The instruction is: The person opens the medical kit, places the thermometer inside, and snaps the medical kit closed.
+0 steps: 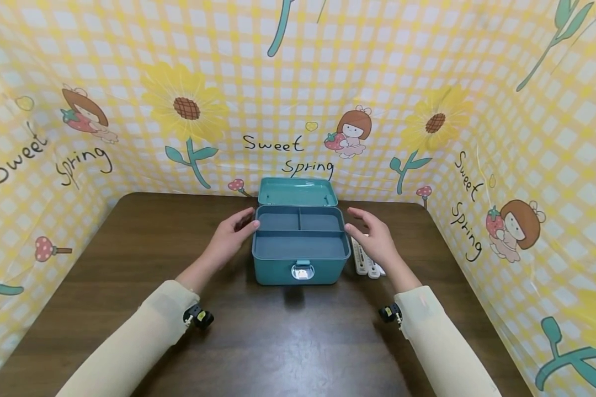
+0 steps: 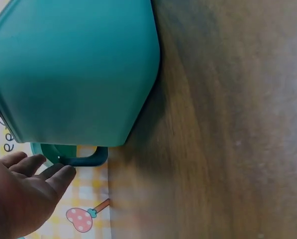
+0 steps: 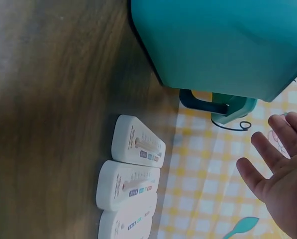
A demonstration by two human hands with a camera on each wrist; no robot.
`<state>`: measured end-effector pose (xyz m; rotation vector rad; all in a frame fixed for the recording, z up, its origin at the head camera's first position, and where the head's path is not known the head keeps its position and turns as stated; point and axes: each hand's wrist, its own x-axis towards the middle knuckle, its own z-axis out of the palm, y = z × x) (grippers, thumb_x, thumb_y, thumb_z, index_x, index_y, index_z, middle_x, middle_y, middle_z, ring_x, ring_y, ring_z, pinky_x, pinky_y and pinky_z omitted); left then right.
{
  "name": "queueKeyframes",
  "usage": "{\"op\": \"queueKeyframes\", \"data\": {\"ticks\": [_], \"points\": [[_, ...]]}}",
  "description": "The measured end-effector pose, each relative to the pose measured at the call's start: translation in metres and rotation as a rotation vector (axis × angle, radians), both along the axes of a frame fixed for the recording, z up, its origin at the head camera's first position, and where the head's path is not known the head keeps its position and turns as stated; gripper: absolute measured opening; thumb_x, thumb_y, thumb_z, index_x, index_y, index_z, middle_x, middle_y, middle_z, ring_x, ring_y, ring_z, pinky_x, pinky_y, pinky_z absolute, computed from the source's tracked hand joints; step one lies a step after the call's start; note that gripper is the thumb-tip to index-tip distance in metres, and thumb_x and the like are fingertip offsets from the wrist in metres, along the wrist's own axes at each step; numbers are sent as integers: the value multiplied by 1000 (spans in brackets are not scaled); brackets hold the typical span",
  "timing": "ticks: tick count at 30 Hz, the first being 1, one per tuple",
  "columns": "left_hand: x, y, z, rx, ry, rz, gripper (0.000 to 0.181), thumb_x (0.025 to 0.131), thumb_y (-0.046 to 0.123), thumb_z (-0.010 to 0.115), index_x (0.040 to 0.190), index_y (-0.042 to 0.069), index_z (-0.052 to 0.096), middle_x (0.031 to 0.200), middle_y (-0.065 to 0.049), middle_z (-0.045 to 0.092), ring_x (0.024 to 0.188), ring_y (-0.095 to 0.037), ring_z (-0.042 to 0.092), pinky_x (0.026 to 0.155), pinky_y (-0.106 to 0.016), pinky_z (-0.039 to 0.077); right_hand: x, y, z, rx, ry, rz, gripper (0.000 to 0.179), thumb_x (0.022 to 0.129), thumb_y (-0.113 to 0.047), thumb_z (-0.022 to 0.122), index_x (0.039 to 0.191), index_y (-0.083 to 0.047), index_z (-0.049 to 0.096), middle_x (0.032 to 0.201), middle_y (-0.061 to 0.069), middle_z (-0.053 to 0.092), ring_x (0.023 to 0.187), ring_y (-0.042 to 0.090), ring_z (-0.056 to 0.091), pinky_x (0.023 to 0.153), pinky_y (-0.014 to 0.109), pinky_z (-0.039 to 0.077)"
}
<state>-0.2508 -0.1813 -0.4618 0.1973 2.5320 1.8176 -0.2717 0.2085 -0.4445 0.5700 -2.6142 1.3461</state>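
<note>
A teal storage box (image 1: 295,273) stands on the table, its lid (image 1: 298,192) swung back behind it. Inside its top sits a grey-blue tray (image 1: 300,245) with three compartments. My left hand (image 1: 232,232) is at the box's left side, thumb near the rim and fingers relaxed. On the opposite side, my right hand (image 1: 374,237) has its thumb close to the right rim, fingers spread and holding nothing. Behind the box, a dark teal handle (image 2: 91,158) shows in the left wrist view, near the left fingertips.
Several white thermometers (image 3: 138,142) with printed scales lie side by side just right of the box, partly under my right hand in the head view. A yellow checked cloth (image 1: 298,82) with flower prints rises behind and beside the brown table (image 1: 288,347).
</note>
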Motion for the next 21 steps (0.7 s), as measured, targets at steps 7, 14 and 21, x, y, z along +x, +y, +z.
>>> {"op": "queueKeyframes", "data": {"ticks": [7, 14, 21], "points": [[19, 2, 5, -6, 32, 15, 64, 104, 47, 58, 156, 13, 45, 158, -8, 47, 146, -28, 43, 121, -51, 36, 18, 10, 1, 24, 60, -53, 50, 101, -32, 67, 146, -13, 57, 146, 6, 59, 138, 28, 51, 113, 56, 42], [39, 8, 7, -36, 72, -17, 75, 99, 49, 65, 160, 15, 38, 162, -9, 40, 148, -30, 40, 118, -51, 39, 33, 24, -3, 43, 67, -115, 50, 100, -25, 69, 146, -11, 56, 147, 10, 58, 136, 33, 53, 113, 57, 42], [56, 14, 3, -161, 67, -10, 102, 85, 56, 79, 165, 23, 23, 168, -8, 29, 146, -41, 41, 111, -59, 43, 44, 41, -7, 14, 84, -160, 50, 99, -23, 70, 144, -6, 57, 144, 14, 60, 135, 34, 53, 113, 57, 42]]}}
